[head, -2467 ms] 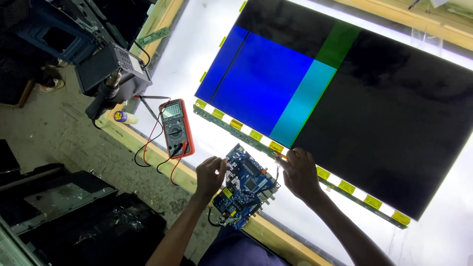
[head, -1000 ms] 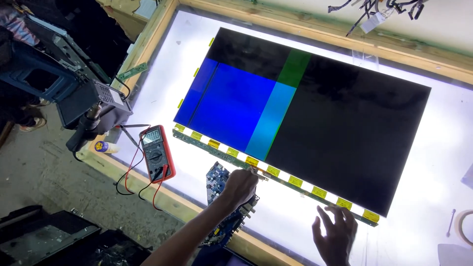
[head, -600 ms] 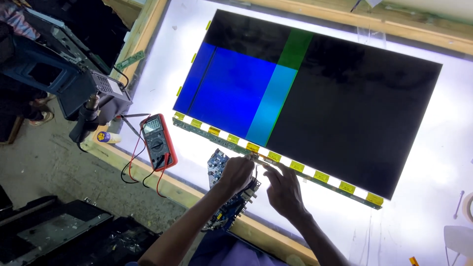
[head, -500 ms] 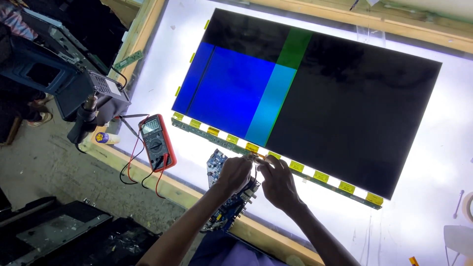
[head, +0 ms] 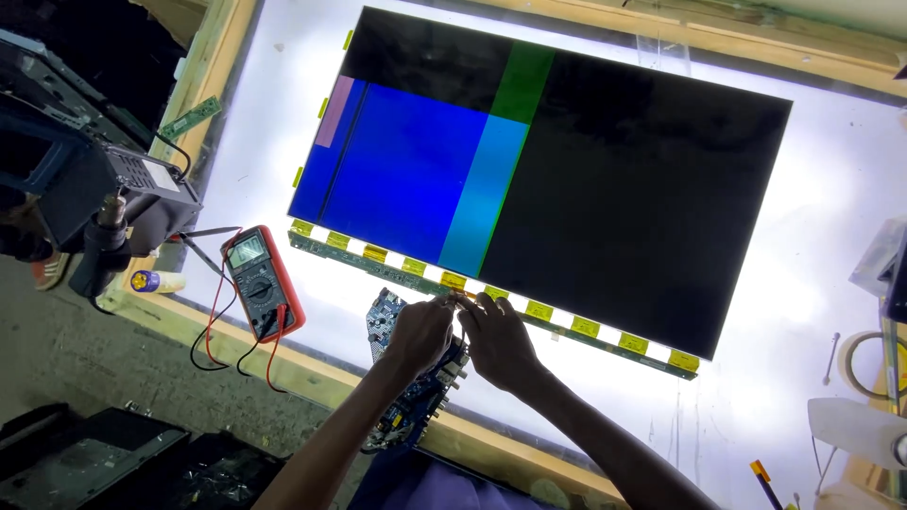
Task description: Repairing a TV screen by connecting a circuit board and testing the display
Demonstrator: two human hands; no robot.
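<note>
Electronics repair workshop: multimeter [head: 264, 283], circuit board [head: 408, 378], lit bench [head: 255, 142].

Bare lit table [head: 831, 227] right of hands; multimeter [head: 264, 283] crowding left.

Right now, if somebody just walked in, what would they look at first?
Probably the big flat screen panel lying on the glowing white light table, mostly dark, with bright blue, light blue and green blocks on its left half. Next, the left hand and right hand, fingertips together at the strip of yellow tabs along the panel's near edge. A red multimeter lies to their left.
</note>
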